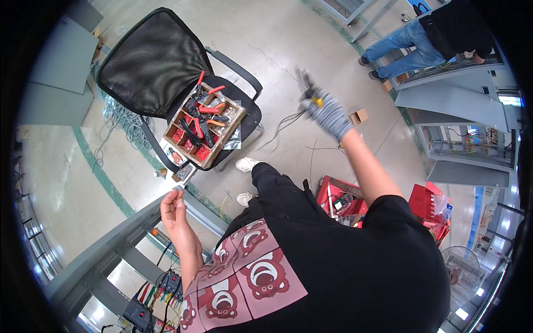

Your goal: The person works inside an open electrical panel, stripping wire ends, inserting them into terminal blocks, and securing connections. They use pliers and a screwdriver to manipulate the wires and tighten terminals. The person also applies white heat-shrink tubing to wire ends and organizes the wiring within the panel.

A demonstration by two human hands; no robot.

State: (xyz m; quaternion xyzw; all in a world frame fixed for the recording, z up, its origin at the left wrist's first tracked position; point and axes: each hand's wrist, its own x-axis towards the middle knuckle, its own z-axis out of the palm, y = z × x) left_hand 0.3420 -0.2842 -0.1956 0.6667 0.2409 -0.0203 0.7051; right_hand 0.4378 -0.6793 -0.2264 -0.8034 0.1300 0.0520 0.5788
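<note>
My right hand, in a grey striped knit glove, is stretched out over the floor. It is closed on a dark hand tool with a yellow part, blurred by motion, so its kind is unclear. Thin grey wires trail from the same hand. My left hand is bare and raised beside a grey metal frame. Its thumb and fingertips are pinched together, and whatever they hold is too small to make out. In front of me, a divided wooden box of red-handled pliers and small red parts rests on a chair.
The black mesh office chair stands ahead, with coiled grey cable beyond its left side. Red bins sit on the floor at my right. A person in jeans stands by a cabinet at far right. Breakers sit in the frame.
</note>
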